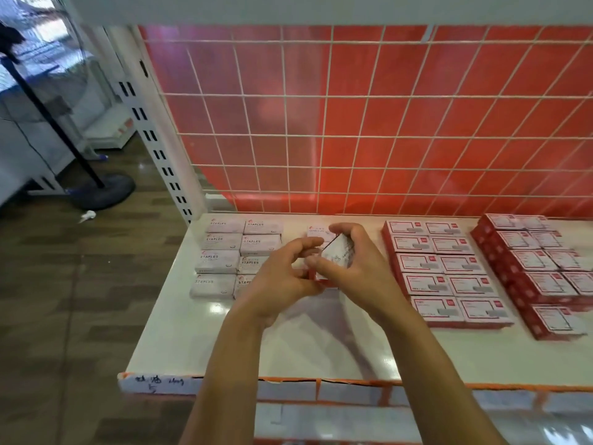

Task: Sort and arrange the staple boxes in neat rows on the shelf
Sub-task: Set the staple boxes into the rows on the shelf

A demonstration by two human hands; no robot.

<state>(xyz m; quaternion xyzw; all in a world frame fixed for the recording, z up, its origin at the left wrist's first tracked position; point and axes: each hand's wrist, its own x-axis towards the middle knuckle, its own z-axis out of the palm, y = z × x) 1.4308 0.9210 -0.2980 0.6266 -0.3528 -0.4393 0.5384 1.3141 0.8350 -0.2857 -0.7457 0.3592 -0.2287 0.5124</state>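
A person sorted staple boxes on a white shop shelf. At the left, pale boxes marked STAPLES lay flat in two columns, labels up and edges touching, evidently so that each kind kept its own block. Just right of them, the left hand, fingers half curled, appeared to pinch the lower red edge of a tilted box. The right hand gripped the same box from above, fingers curled over its far end and thumb against its face (a two-handed hold that looked meant to turn the label up before setting it down). The box was held above the gap between the pale and red blocks, the likely place for it. Behind the hands a single pale box lay near the back of the shelf. To the right, red-and-white boxes sat in two straight columns. At the far right a further group of red boxes was stacked higher, with a lone one at its near end.
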